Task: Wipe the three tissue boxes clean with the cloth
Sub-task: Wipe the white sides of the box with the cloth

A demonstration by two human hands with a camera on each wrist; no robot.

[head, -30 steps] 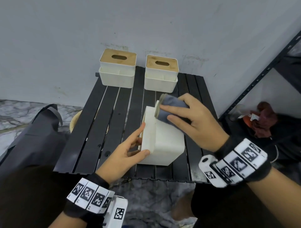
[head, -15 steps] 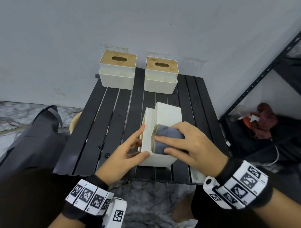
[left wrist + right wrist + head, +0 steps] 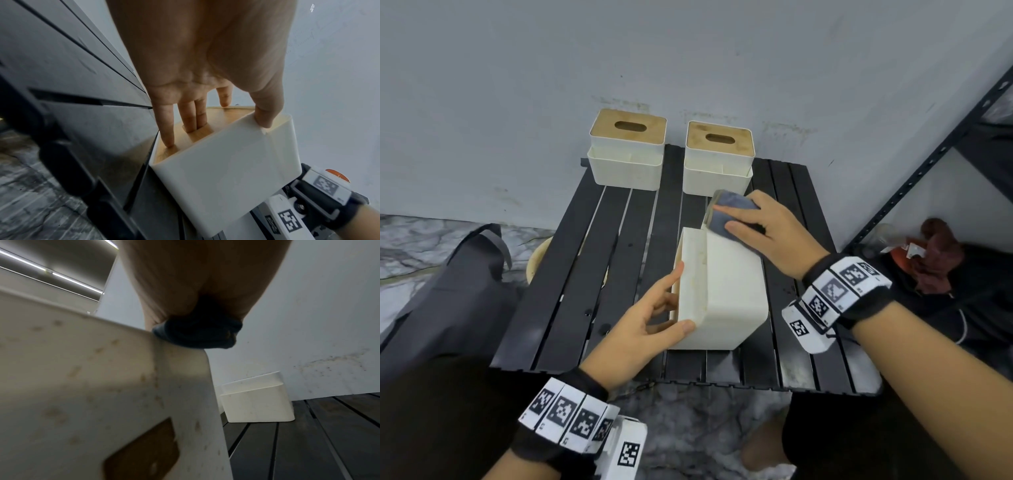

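Observation:
A white tissue box (image 3: 732, 294) lies on its side on the black slatted table (image 3: 585, 274), its wooden lid facing left. My left hand (image 3: 661, 308) grips it, thumb on the near top corner and fingers against the lid (image 3: 222, 116), two of them in the slot. My right hand (image 3: 767, 229) holds a folded grey-blue cloth (image 3: 726, 212) against the far end of the box's upper face; the right wrist view shows the cloth (image 3: 197, 334) at the box's edge (image 3: 82, 378). Two more white boxes with wooden lids (image 3: 626, 161) (image 3: 717, 164) stand upright at the back.
A grey wall runs close behind the table. A black bag (image 3: 448, 291) leans at the left and a round beige object (image 3: 537, 260) shows under the table's left side. A dark metal shelf (image 3: 928, 161) with red cloth items (image 3: 935, 253) stands at the right.
My right hand slid the cloth toward me along the box's upper face, then back out to the far end. The left hand and the box have stayed put.

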